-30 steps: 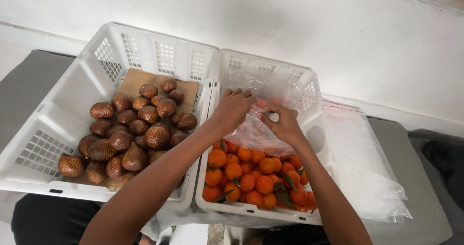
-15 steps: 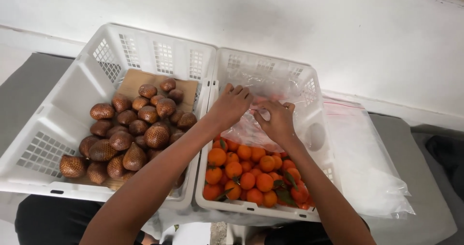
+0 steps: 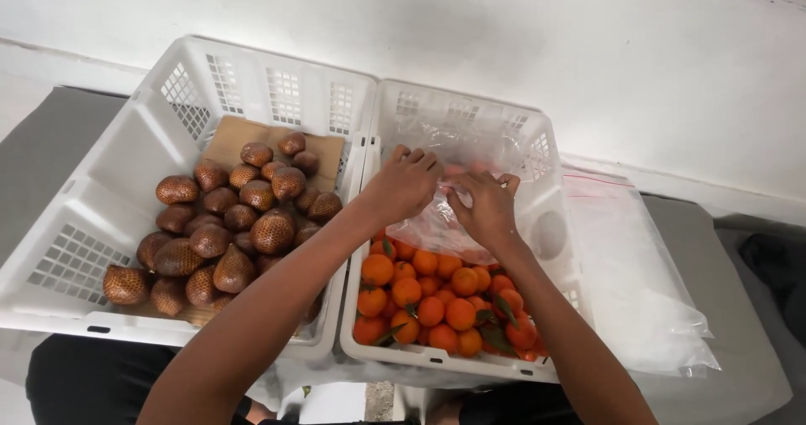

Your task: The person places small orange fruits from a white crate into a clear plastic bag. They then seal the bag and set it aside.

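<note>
Both hands work at a clear plastic bag (image 3: 437, 224) held over the right white crate (image 3: 550, 232). My left hand (image 3: 403, 183) grips the bag's top edge on the left. My right hand (image 3: 484, 205) pinches the same edge on the right, the two hands almost touching. Some orange fruit shows through the bag's plastic. Below the bag, many small oranges (image 3: 432, 299) with a few green leaves fill the near half of that crate.
A second white crate (image 3: 92, 224) on the left holds several brown scaly fruits (image 3: 222, 224) on a cardboard sheet (image 3: 231, 135). A stack of clear plastic bags (image 3: 638, 282) lies on the grey surface at the right. A white wall runs behind the crates.
Both hands have drawn closer together on the bag's top edge and shifted slightly toward the far side of the crate. The crates and fruit stay put.
</note>
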